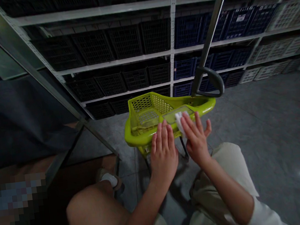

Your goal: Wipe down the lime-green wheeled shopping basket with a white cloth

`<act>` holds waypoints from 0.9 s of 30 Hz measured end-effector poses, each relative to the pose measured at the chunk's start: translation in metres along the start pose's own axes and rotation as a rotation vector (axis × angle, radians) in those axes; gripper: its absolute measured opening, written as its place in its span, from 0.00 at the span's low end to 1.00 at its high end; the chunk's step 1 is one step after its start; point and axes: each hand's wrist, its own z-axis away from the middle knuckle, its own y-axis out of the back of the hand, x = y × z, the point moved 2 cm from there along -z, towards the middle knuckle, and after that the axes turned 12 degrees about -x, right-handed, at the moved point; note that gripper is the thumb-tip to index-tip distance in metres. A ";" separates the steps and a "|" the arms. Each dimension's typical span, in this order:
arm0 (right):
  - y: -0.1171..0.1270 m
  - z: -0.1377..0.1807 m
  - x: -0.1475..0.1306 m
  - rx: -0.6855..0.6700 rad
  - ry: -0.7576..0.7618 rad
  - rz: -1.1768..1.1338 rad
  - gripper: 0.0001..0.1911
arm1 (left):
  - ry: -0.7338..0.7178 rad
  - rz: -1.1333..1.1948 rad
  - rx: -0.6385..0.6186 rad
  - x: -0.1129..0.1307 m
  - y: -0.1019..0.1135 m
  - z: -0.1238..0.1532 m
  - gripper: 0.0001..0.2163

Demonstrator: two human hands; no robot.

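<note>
In front of my knees stands a small lime-green shopping cart [139, 139] with a mesh basket and a grey loop handle [218, 81] at its right end. My left hand [164, 152] lies flat on the cart's near rim, fingers stretched out and together. Against the clear panel [173, 115] set in the rim, my right hand [196, 136] presses a crumpled white tissue [179, 123] under its fingers. The thumb side of the left hand and most of the tissue's underside are hidden.
White metal shelving [133, 60] with rows of black crates [125, 41], blue crates [188, 30] and light grey crates [287, 13] lines the back. A metal-framed table with dark cloth [18, 120] stands left. A metal pole [215, 18] rises behind the handle. Grey tiles [271, 131] cover the floor.
</note>
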 end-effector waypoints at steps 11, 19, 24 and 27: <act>0.002 0.003 -0.009 -0.017 -0.065 -0.056 0.46 | -0.009 0.012 0.015 0.001 -0.002 0.000 0.34; 0.002 -0.007 0.042 0.081 -0.318 -0.025 0.46 | -0.015 0.008 -0.003 0.002 0.002 -0.002 0.36; 0.004 -0.007 0.006 0.025 -0.218 -0.048 0.46 | 0.003 0.006 0.024 0.004 -0.002 -0.002 0.35; 0.002 -0.001 -0.020 -0.029 0.050 -0.059 0.44 | 0.004 0.006 0.022 0.003 -0.003 -0.001 0.34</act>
